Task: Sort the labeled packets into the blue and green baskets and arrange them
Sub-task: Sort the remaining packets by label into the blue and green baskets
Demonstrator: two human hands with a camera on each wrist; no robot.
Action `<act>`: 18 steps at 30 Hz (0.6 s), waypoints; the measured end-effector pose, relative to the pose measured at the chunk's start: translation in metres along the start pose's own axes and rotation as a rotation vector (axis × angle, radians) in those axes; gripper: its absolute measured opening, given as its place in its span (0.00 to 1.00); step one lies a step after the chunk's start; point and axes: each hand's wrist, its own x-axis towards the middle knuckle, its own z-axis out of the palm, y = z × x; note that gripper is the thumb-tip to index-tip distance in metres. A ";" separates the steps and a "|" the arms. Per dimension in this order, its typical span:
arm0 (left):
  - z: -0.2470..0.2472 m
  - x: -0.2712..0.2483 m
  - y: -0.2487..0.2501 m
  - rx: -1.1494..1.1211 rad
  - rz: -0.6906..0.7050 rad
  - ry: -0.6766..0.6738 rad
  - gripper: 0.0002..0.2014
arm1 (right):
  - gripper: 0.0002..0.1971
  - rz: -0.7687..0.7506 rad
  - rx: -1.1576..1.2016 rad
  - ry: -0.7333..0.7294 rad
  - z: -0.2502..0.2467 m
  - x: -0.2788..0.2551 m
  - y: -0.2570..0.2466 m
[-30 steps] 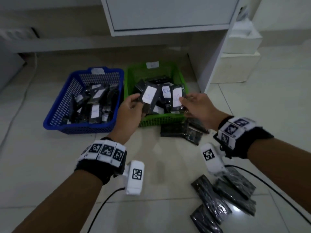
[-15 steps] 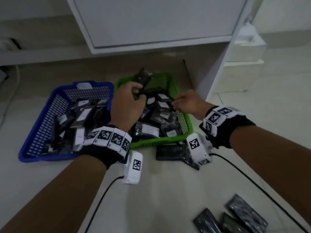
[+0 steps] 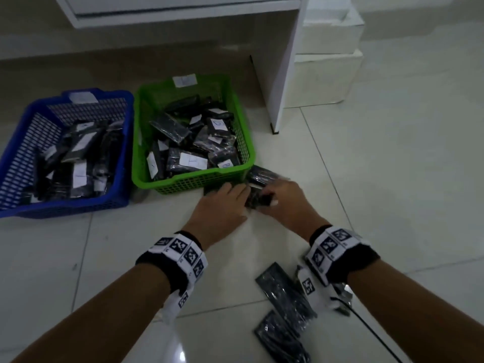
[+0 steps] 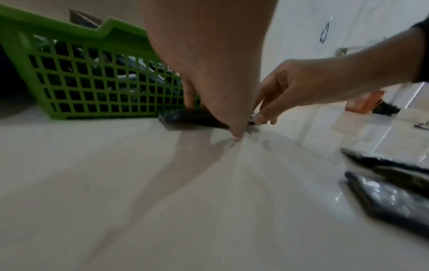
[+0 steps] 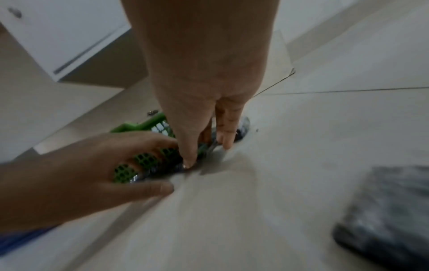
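Both hands – left hand [image 3: 221, 204], right hand [image 3: 284, 203] – pinch the packets [image 3: 258, 188] on the floor [image 3: 392, 179] against the green basket [image 3: 246, 142] near corner – slick wrap may slip, labels face down risk wrong basket.

A glossy pale tiled floor [image 3: 392, 179] with thin grey grout lines fills most of the view and mirrors a soft light. At the back stands a white cabinet [image 3: 285, 61] on a flat side panel, with stacked white boxes [image 3: 327, 61] just beside it.
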 end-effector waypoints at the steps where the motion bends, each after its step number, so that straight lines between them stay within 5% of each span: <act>1: 0.008 -0.004 0.001 0.023 -0.052 -0.056 0.36 | 0.19 0.020 -0.064 -0.092 0.007 -0.006 0.000; 3: 0.016 -0.010 0.000 0.036 -0.171 -0.087 0.37 | 0.30 0.026 -0.175 -0.188 0.019 -0.012 0.000; 8: 0.000 -0.017 -0.012 -0.045 -0.282 -0.054 0.23 | 0.12 -0.024 -0.315 -0.104 0.024 -0.015 -0.005; 12: -0.026 -0.030 -0.033 -0.445 -0.436 0.016 0.11 | 0.13 -0.093 -0.339 -0.051 0.020 -0.013 -0.002; 15: -0.036 -0.043 -0.045 -0.800 -0.549 0.126 0.13 | 0.10 0.012 -0.200 0.057 0.007 -0.015 -0.009; 18: -0.048 -0.051 -0.048 -1.173 -0.720 0.174 0.15 | 0.15 0.195 0.201 0.088 -0.005 -0.016 -0.023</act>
